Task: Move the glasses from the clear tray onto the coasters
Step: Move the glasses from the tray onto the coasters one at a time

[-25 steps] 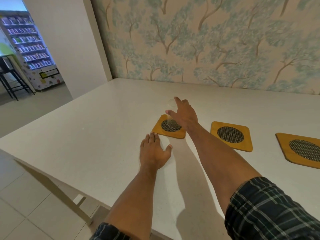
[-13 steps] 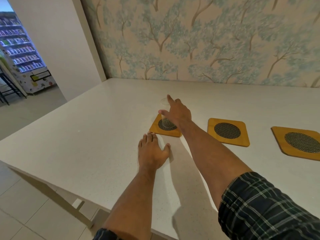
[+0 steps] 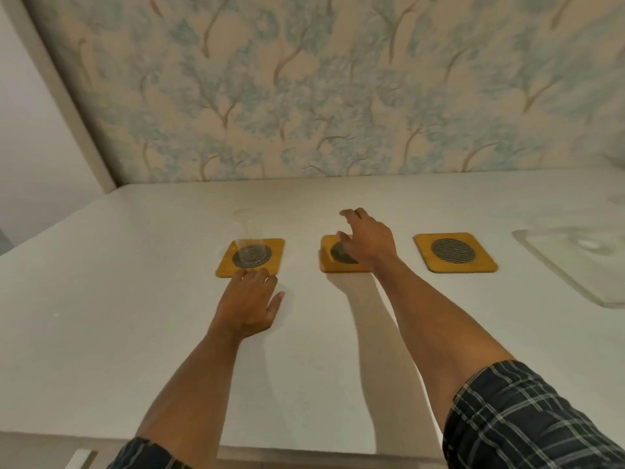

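Observation:
A clear glass stands upright on the left yellow coaster. My left hand lies flat on the white table just in front of that coaster, fingertips at its near edge, holding nothing. My right hand hovers over the middle coaster, fingers spread, with nothing in it. The right coaster is bare. The clear tray lies at the right edge; blurred shapes of glass show on it.
The white table runs back to a wall with tree-pattern wallpaper. Its left edge drops off at the left, and the near edge is at the bottom of the view.
My right hand has let go of the glass on the left coaster and moved right, over the middle coaster. The view has swung right, bringing the tray into sight.

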Demonstrator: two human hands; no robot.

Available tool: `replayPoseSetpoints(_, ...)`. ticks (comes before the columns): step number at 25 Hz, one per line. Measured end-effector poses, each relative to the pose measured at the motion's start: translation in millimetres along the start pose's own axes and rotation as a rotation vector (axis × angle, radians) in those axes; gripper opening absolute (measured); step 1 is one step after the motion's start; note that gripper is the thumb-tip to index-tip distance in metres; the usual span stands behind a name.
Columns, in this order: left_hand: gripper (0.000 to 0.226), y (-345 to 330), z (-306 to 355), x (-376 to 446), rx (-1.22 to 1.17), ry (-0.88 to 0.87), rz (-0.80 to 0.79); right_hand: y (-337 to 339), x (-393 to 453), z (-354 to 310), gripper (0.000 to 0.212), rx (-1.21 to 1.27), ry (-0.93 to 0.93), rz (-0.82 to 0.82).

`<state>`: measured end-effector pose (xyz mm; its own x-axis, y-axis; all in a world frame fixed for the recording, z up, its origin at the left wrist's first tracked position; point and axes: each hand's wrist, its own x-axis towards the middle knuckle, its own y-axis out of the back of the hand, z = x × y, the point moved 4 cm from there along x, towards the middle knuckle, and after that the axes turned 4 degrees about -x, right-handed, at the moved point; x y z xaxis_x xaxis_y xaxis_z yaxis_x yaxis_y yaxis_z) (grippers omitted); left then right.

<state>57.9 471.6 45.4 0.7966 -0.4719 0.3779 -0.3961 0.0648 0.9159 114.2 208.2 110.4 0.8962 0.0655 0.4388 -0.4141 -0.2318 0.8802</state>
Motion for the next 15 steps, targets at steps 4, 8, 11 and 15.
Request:
replayPoseSetpoints(4,0.043,-2,63,42,-0.127,-0.120,0.036,28,-29,76,0.046,-0.070,-0.127,0.016)
replayPoseSetpoints(8,0.056,-9,152,85,-0.319,-0.210,0.030,61,-61,149,0.048,-0.207,-0.236,0.008)
replayPoseSetpoints(11,0.070,-13,212,110,-0.416,-0.206,-0.035,85,-85,196,0.048,-0.260,-0.319,0.044)
replayPoseSetpoints(15,0.078,-13,288,135,-0.523,-0.269,-0.073,118,-116,253,0.053,-0.329,-0.423,0.094)
